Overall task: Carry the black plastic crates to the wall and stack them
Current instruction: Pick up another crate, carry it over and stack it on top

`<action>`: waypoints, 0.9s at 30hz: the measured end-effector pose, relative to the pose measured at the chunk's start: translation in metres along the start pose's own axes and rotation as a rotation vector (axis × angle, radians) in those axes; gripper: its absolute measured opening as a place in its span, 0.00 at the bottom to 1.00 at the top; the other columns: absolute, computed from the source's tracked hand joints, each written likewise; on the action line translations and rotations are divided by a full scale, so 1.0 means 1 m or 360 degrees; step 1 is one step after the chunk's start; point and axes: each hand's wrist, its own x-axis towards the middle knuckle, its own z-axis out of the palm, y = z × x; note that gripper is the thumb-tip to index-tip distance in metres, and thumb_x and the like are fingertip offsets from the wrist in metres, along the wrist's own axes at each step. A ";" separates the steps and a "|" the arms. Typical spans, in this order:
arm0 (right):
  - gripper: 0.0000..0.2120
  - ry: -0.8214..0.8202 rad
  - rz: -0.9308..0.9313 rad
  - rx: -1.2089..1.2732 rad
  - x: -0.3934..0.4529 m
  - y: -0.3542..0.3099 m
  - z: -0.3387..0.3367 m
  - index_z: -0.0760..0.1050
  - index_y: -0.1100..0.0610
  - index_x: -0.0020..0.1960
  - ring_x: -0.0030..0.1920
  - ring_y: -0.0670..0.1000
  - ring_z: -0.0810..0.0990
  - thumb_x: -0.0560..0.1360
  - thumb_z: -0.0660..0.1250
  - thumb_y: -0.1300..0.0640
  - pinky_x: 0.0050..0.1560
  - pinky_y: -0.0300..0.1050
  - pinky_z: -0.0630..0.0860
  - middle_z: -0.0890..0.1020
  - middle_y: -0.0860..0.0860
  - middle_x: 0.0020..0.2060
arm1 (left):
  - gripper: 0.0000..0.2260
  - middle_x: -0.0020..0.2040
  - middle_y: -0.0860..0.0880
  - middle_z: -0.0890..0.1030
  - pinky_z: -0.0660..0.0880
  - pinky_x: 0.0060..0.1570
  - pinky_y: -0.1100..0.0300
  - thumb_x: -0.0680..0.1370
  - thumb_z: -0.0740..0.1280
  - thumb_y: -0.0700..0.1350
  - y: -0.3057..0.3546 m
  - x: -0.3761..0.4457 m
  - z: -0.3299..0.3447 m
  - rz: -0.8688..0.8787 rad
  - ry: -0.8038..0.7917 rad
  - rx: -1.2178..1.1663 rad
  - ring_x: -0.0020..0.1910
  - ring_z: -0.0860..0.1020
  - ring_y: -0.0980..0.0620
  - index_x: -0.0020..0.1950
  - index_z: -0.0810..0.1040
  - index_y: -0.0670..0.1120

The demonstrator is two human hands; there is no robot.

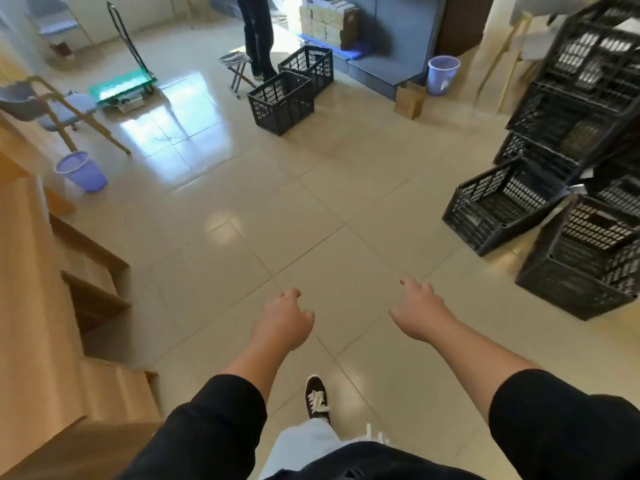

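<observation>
Two black plastic crates stand on the tiled floor far ahead, a nearer crate [280, 102] and a farther crate [308, 67] behind it. On the right a tall stack of black crates [581, 98] rises, with a single low crate [502, 206] at its foot and another crate [585, 261] nearer me. My left hand [282, 320] hangs over bare floor with loosely curled fingers, holding nothing. My right hand [419, 313] is also empty, fingers apart and pointing forward, well left of the nearest crate.
A person's legs [258, 32] stand beside the far crates, next to a small folding stool [237, 69]. Wooden shelving [52, 306] lines the left. Purple bins [81, 171] [443, 74], a green trolley [121, 84] and a small cardboard box [410, 100] stand around the floor.
</observation>
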 end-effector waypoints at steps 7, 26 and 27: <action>0.30 0.0210 0.0454 0.0229 0.092 0.023 -0.068 0.55 0.53 0.81 0.70 0.66 0.70 0.80 0.57 0.56 0.62 0.58 0.72 0.63 0.60 0.76 | 0.27 0.77 0.46 0.70 0.75 0.51 0.52 0.83 0.60 0.53 0.096 0.135 -0.024 0.0372 -0.0143 0.0213 0.65 0.78 0.43 0.82 0.63 0.50; 0.29 0.0364 0.0817 0.0527 0.296 0.091 -0.238 0.58 0.52 0.80 0.69 0.64 0.71 0.81 0.62 0.51 0.61 0.56 0.75 0.67 0.59 0.74 | 0.26 0.74 0.46 0.71 0.75 0.61 0.46 0.83 0.61 0.51 0.396 0.382 -0.067 0.1045 -0.0377 0.0765 0.71 0.70 0.42 0.82 0.63 0.51; 0.30 0.0349 0.0795 0.0498 0.310 0.094 -0.257 0.58 0.52 0.81 0.70 0.64 0.71 0.82 0.62 0.51 0.62 0.57 0.75 0.66 0.58 0.75 | 0.26 0.74 0.46 0.72 0.75 0.63 0.46 0.83 0.61 0.52 0.412 0.391 -0.073 0.1047 -0.0367 0.0778 0.71 0.70 0.42 0.82 0.63 0.51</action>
